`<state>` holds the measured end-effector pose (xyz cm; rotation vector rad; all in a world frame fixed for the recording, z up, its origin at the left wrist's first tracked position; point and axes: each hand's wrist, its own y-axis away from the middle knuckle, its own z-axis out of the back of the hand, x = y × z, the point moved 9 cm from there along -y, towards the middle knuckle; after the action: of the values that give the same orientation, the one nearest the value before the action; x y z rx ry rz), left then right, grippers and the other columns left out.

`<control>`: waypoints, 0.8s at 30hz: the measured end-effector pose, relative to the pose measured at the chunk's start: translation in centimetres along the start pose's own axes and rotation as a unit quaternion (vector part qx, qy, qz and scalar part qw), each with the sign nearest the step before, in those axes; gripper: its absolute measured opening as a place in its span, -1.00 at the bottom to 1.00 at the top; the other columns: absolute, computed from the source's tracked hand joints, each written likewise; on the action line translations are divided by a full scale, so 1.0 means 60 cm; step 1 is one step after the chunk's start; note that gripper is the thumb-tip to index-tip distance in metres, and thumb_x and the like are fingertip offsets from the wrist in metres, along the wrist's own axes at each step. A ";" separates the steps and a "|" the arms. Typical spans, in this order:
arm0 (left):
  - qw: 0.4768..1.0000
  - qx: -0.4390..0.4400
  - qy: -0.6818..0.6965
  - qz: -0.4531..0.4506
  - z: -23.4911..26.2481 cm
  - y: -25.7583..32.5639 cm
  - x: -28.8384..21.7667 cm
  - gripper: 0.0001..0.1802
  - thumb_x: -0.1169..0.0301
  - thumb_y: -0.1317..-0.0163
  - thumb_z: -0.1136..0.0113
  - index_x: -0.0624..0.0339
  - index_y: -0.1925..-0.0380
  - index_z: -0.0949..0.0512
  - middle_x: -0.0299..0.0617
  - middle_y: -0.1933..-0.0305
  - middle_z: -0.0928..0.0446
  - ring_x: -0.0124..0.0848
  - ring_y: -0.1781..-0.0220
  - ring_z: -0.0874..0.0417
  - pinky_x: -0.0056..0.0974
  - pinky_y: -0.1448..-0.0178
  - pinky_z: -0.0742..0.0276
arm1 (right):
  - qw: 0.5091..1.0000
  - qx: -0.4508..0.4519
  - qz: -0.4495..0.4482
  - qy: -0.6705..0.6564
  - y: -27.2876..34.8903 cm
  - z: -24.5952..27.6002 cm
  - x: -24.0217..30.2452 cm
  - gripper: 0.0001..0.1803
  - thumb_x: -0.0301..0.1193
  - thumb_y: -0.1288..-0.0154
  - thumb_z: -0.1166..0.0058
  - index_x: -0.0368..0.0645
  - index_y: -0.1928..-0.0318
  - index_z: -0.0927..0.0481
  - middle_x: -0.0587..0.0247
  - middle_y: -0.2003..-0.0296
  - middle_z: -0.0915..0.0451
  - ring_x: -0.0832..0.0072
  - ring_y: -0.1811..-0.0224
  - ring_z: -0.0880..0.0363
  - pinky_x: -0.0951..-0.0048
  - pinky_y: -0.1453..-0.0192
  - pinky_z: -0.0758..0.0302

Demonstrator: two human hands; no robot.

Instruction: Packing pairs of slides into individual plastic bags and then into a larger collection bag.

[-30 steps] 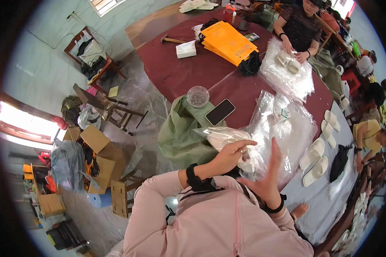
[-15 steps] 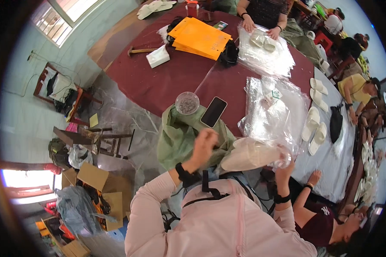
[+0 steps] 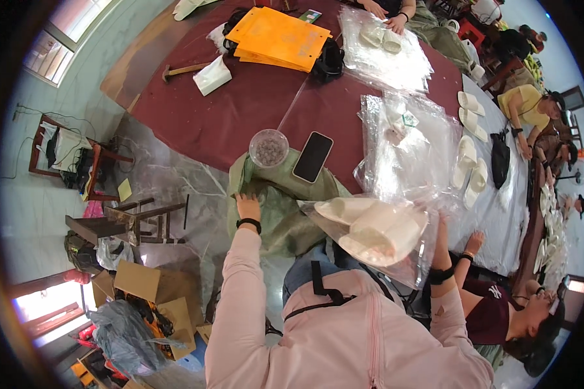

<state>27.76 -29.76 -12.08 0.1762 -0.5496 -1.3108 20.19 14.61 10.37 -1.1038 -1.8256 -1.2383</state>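
My left hand [image 3: 248, 207] has its fingers closed on the near left edge of a green woven sack [image 3: 276, 223], which drapes off the table's near edge. A clear plastic bag [image 3: 424, 262] with a pair of cream slippers [image 3: 383, 228] inside hangs in front of me, right of the sack. My right hand [image 3: 442, 223] grips the bag's right side; its fingers are mostly hidden behind the plastic. Beyond the sack's far edge, a clear round tub [image 3: 268, 148] of small grey bits and a black-screened phone [image 3: 313, 157] lie on the dark red table [image 3: 240, 123].
Flat clear bags [image 3: 402, 155] lie ahead on the right, with loose slippers [image 3: 472, 172] beyond. Orange sheets [image 3: 279, 39], a hammer [image 3: 185, 70] and a white packet [image 3: 212, 76] lie farther off. Co-workers' hands [image 3: 396, 23] [image 3: 475, 242] are across and at right. Left stands a stool [image 3: 130, 223].
My left hand has moved left and down to the sack's edge, and the sack is spread wider. The bagged slippers have turned and now face me more broadly.
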 end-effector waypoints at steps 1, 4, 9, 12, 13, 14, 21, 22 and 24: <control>0.991 0.115 -0.026 -0.057 -0.004 0.013 -0.009 -0.75 0.34 -0.19 0.01 0.03 0.28 -0.66 -0.16 0.06 -0.56 -0.13 -0.22 -0.34 0.14 -0.46 0.32 | 0.994 0.005 0.020 0.107 -0.002 -0.008 0.007 -0.47 -0.12 -0.44 0.42 -0.33 -0.04 -0.41 0.12 0.04 -0.52 0.35 0.01 -0.50 0.35 -0.15 -0.41; 0.963 -0.041 -0.092 -0.251 0.049 0.086 -0.017 -0.77 0.34 -0.08 -0.03 -0.03 0.51 -0.70 -0.26 0.18 -0.60 -0.15 -0.21 -0.36 0.19 -0.45 0.31 | 0.928 -0.022 0.056 0.369 -0.046 0.014 -0.051 -0.67 -0.24 -0.42 0.26 -0.12 0.02 -0.50 0.45 0.39 -0.50 0.72 0.43 -0.41 0.63 0.41 -0.36; 0.871 -0.160 -0.049 -0.461 0.061 0.233 0.042 -0.83 0.35 0.04 -0.10 -0.03 0.54 -0.69 -0.38 0.18 -0.57 -0.21 -0.30 -0.25 0.19 -0.47 0.30 | 0.956 0.127 0.087 0.250 -0.076 -0.214 -0.131 -0.77 -0.53 -0.10 0.05 -0.24 0.20 -0.54 0.11 0.32 -0.57 0.29 0.26 -0.54 0.34 0.15 -0.45; 0.896 -0.098 -0.111 -0.420 0.082 0.238 0.091 -0.86 0.36 0.06 -0.12 -0.07 0.52 -0.67 -0.42 0.09 -0.54 -0.27 -0.31 -0.24 0.23 -0.46 0.29 | 0.879 0.139 0.115 0.441 -0.085 -0.298 -0.208 -0.71 -0.57 -0.08 0.11 -0.18 0.16 -0.55 0.04 0.25 -0.59 0.09 0.26 -0.55 0.26 0.14 -0.47; 0.892 -0.100 -0.118 -0.425 0.109 0.244 0.096 -0.86 0.36 0.06 -0.12 -0.07 0.52 -0.67 -0.42 0.09 -0.54 -0.27 -0.31 -0.24 0.23 -0.46 0.29 | 0.832 0.130 0.203 0.499 -0.091 -0.321 -0.240 -0.70 -0.57 -0.08 0.12 -0.16 0.14 -0.55 0.01 0.25 -0.58 0.02 0.25 -0.53 0.21 0.13 -0.46; 0.903 -0.071 -0.109 -0.409 0.122 0.248 0.109 -0.86 0.36 0.09 -0.12 -0.06 0.54 -0.67 -0.42 0.14 -0.54 -0.27 -0.31 -0.25 0.22 -0.46 0.27 | 0.811 0.153 0.180 0.535 -0.091 -0.361 -0.262 -0.70 -0.55 -0.09 0.10 -0.16 0.13 -0.54 -0.01 0.27 -0.57 0.01 0.22 -0.52 0.20 0.12 -0.46; 0.925 -0.168 -0.068 -0.335 0.122 0.241 0.174 -0.88 0.48 0.19 -0.13 0.00 0.66 -0.64 -0.32 0.27 -0.54 -0.27 -0.27 -0.30 0.25 -0.45 0.24 | 0.761 0.299 0.232 0.527 -0.082 -0.458 -0.357 -0.56 -0.46 -0.13 0.00 -0.23 -0.06 -0.36 -0.18 -0.09 -0.33 -0.03 -0.15 -0.30 0.12 -0.20 -0.30; 0.926 -0.183 -0.061 -0.325 0.122 0.240 0.177 -0.87 0.50 0.21 -0.13 0.01 0.68 -0.64 -0.30 0.28 -0.54 -0.27 -0.26 -0.31 0.25 -0.45 0.24 | 0.731 0.282 0.200 0.588 -0.088 -0.431 -0.382 -0.36 -0.40 -0.11 -0.08 -0.23 -0.21 -0.20 -0.17 -0.25 -0.12 -0.04 -0.31 -0.10 0.08 -0.33 -0.13; 0.936 -0.168 -0.058 -0.304 0.135 0.228 0.177 -0.88 0.50 0.21 -0.13 0.02 0.69 -0.63 -0.29 0.28 -0.54 -0.26 -0.26 -0.30 0.25 -0.45 0.24 | 0.645 0.287 0.186 0.683 -0.091 -0.366 -0.442 -0.28 -0.32 -0.10 -0.11 -0.21 -0.26 -0.14 -0.12 -0.27 -0.12 0.02 -0.34 -0.05 0.09 -0.36 -0.07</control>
<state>37.36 -34.74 3.72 -0.0226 -0.3692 -2.0087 27.90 -14.46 -7.29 0.0332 -0.5835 -0.6877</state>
